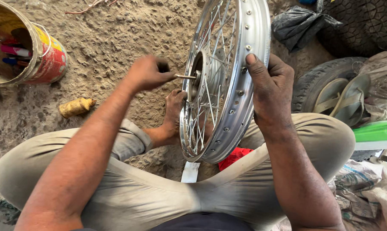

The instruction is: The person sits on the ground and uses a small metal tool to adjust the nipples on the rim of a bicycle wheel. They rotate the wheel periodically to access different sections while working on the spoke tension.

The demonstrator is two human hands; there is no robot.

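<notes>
Rough, sandy workshop ground [116, 30] carries everything, and the person sits cross-legged on it. At its upper left corner lies a tipped round paint bucket [29, 47] with a red and yellow printed wrapper, coloured pens showing inside; just below and right of it lies a small yellowish plastic bottle [76, 107]. The left hand [148, 72] is curled into a fist around a dark-handled tool with a thin metal shaft [185, 76], whose long axis runs level, left to right, its tip meeting the hub of the shiny chrome spoked motorcycle wheel rim [236, 98]. That wheel stands upright on its edge between the knees, directly right of the left fist. The right hand [272, 92] grips the rim's outer edge, thumb pressed on the metal, fingers wrapped behind. Farther right lie black rubber tyres [313, 83], grey sandals [343, 100] and a green panel [375, 130].
</notes>
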